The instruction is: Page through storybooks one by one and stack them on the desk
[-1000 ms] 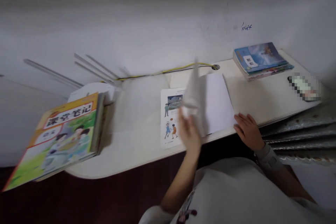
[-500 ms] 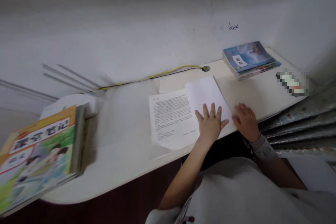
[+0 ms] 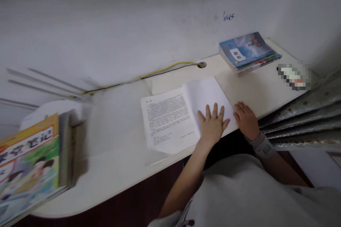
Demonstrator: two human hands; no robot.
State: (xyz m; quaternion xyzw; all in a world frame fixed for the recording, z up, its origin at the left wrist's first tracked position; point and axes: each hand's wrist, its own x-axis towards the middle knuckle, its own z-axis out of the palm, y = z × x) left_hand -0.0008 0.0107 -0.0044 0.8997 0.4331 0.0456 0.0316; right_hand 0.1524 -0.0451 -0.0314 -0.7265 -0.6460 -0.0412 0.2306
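Head view: the left hand [image 3: 213,126] is lying flat with its fingers spread, released, pressing on the blank right page of the open book [image 3: 170,118]. The book is lying open near the front edge of the table [image 3: 119,170], with printed text on its left page. The right hand [image 3: 246,120] is resting palm down, loose and grasping nothing, just beside the book's right edge. A stack of books [image 3: 246,53] is sitting at the far right by the wall, and colourful workbooks [image 3: 29,163] are at the far left. A yellow cable [image 3: 160,71] is running along the wall.
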